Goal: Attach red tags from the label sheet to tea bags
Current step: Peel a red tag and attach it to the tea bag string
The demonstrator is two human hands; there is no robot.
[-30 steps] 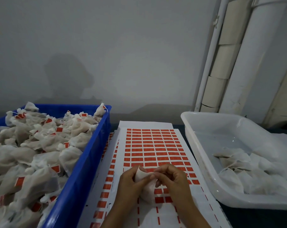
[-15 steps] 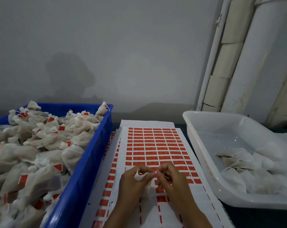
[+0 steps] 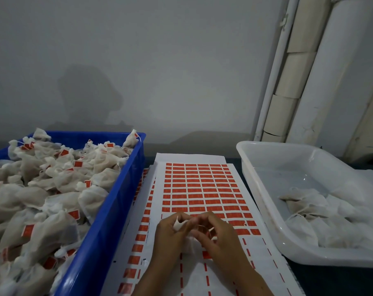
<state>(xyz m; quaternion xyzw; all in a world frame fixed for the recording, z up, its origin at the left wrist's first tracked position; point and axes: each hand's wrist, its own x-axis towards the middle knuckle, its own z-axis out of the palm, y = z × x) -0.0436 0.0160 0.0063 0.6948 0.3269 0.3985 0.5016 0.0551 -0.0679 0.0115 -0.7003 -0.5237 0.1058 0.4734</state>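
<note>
Left hand (image 3: 170,232): grip narrow, fingers curled round the gathered top of a tea bag (image 3: 178,224), the white mesh bunched against the thumb. Right hand (image 3: 216,233): grip also narrow, fingertips pinched together just beside the left thumb. What the right fingertips hold is too small and blurred to identify; a pale thread or a tag is probable, but this cannot be confirmed. The bag's body hangs below the left hand and is mostly hidden behind both hands.

Both hands work directly above the label sheet (image 3: 202,189), which lies flat on the surface between the two containers. Rows of red tags (image 3: 197,196) fill its far portion; the near portion shows mainly stripped backing with thin red remnants.

To the left, touching or nearly touching the sheet stack, a blue crate (image 3: 108,221) is heaped with tagged tea bags (image 3: 42,199). To the right, a white tub (image 3: 266,210) holds a smaller heap of untagged bags (image 3: 322,218).

Handling assessment: the bag appears light, soft and easily crushed; its mesh likely tears under a hard pull. Hold is best taken at the bunched neck, as the left hand does, leaving the string end free. The tags appear thin and adhesive, best lifted by one edge to avoid folding.
</note>
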